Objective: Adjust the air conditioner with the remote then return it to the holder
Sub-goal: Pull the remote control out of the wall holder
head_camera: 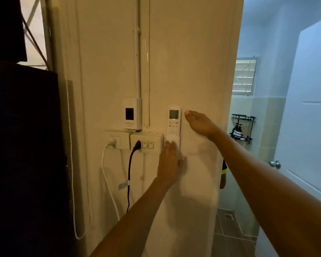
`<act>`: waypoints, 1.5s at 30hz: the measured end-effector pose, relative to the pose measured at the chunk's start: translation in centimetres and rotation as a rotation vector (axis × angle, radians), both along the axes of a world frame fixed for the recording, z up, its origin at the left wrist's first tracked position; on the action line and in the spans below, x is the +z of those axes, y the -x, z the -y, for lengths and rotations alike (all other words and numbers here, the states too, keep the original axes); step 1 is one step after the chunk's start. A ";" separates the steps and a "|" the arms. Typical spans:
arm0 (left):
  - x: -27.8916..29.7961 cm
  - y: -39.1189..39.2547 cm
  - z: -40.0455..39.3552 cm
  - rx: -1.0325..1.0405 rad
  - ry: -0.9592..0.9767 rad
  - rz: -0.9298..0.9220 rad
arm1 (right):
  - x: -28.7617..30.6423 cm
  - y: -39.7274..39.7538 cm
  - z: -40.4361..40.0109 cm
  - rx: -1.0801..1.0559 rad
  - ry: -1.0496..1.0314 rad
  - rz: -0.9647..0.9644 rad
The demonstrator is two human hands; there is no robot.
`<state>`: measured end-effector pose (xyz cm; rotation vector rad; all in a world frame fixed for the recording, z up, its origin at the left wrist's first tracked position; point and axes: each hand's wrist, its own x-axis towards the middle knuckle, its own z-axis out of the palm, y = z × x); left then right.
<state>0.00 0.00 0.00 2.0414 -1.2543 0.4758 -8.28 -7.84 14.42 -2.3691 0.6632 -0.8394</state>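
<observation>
A white remote with a small grey screen stands upright in a white holder fixed to the cream wall. My left hand lies flat against the wall just under the holder, fingertips touching its lower edge. My right hand hovers to the right of the remote, fingers stretched out, thumb tip close to the remote's upper right corner. Neither hand holds anything. The air conditioner is out of view.
A socket and switch box with a black plug sits left of the holder, beside another socket with a white plug and a white breaker box. A dark cabinet stands left. An open doorway at right shows a bathroom and door.
</observation>
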 end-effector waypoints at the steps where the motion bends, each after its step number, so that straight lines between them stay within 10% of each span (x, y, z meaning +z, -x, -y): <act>1: -0.2 0.0 0.6 0.029 0.047 0.025 | 0.2 -0.2 0.3 0.037 -0.046 0.073; 12: -1.8 -0.7 4.5 0.150 0.342 -0.010 | 0.3 -4.1 3.7 0.173 -0.365 0.381; 45: -2.5 -2.3 5.3 0.016 0.459 -0.010 | 0.2 -8.4 2.1 -0.240 0.090 0.521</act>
